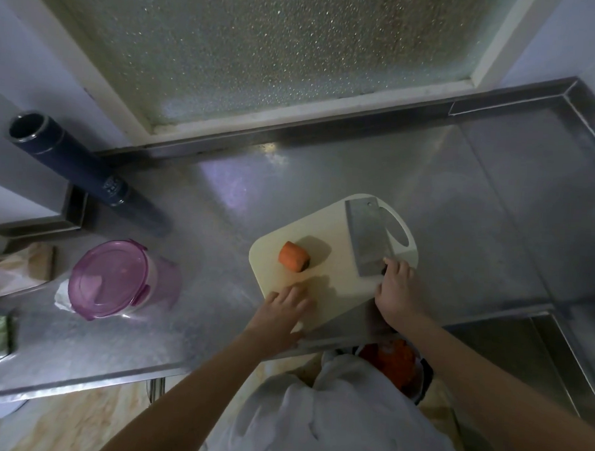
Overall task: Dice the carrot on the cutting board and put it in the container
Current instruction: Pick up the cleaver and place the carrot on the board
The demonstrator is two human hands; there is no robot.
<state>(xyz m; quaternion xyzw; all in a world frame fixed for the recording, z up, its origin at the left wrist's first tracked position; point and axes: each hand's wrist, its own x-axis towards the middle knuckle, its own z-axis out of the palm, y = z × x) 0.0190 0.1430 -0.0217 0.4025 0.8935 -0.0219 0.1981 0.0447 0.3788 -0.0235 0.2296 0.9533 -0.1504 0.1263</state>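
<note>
Right hand (397, 291): fingers curled around the handle of the cleaver (369, 238), at the near right edge of the cutting board (334, 278). The handle itself is mostly hidden under the hand. The blade lies flat on the board, pointing away from the person, with its edge not engaged.

Left hand (282, 313): fingers straight, palm down on the near left corner of the board. It holds nothing and appears to steady the board.

Carrot (293, 256): one short, thick stub lying on its side on the left half of the board. It is uncut, apart from the blade and just beyond the left fingertips.

Container (166, 281): stands on the steel counter (221, 222), well to the left of the board. Its purple lid (109, 278) is on and looks clipped shut.

An orange mass (395, 362) shows below the counter edge beside white cloth. Cannot tell what it is.

Step in hand (judgement): the start of dicing. The knife is gripped but no cut has been made on this piece, and nothing from it has gone into the container.

Next move calls for:
- Lifting the cleaver upright and bringing it across to the stub.
- Moving the left hand up to pin the carrot, fingertips tucked back. The stub is round and likely to roll, so a first cut to give it a flat face would help.
- Taking the lid off before any transfer.
</note>
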